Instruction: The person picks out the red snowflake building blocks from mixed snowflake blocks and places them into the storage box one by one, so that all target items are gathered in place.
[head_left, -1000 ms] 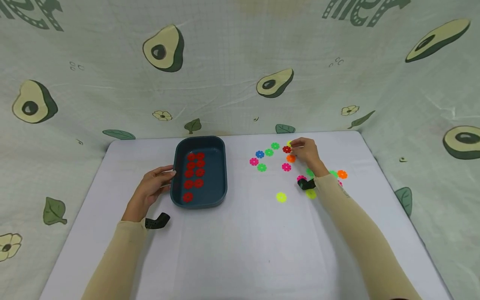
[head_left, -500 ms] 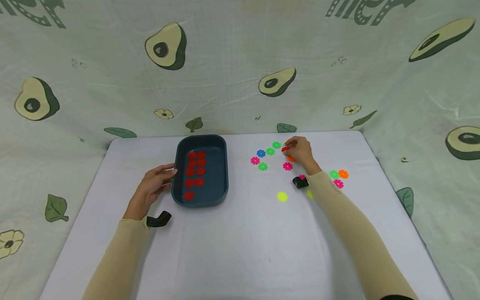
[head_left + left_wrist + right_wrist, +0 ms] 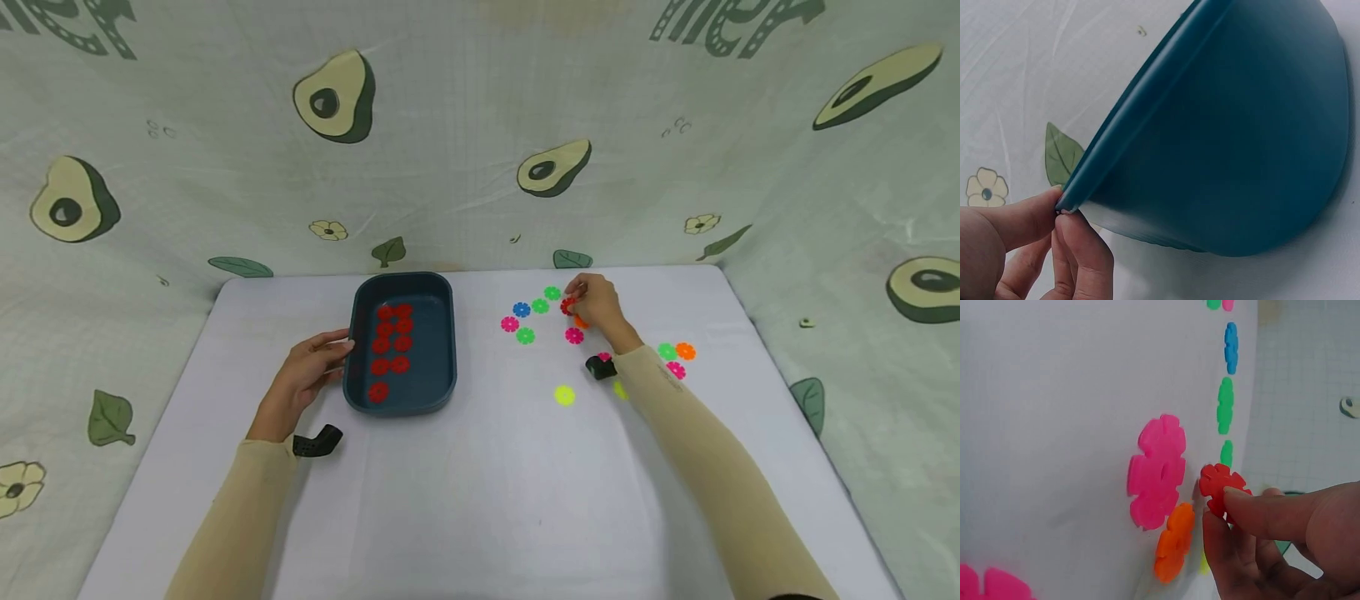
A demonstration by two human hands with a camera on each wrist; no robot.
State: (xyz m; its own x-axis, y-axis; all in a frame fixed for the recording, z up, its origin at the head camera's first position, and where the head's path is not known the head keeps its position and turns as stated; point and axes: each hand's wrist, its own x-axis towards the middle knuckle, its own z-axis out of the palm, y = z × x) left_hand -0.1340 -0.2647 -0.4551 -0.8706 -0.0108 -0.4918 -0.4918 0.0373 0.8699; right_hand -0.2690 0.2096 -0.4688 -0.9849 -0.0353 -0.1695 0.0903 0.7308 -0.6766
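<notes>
A dark teal rectangular tray stands left of the table's middle, with several red flower-shaped plastic discs lying inside it. My left hand pinches the tray's left rim between thumb and fingers. At the right, my right hand holds a red notched disc between thumb and fingers. Close by that hand lie a pink disc and an orange disc. The right hand and forearm hide parts of some discs.
Several loose discs are scattered on the white table: a blue one, green ones, a yellow one and an orange one. A cloth backdrop printed with avocados rises behind the table.
My right hand has shifted slightly left; the red disc that lay beside its fingertips is now pinched in them. The left hand keeps its hold on the tray.
</notes>
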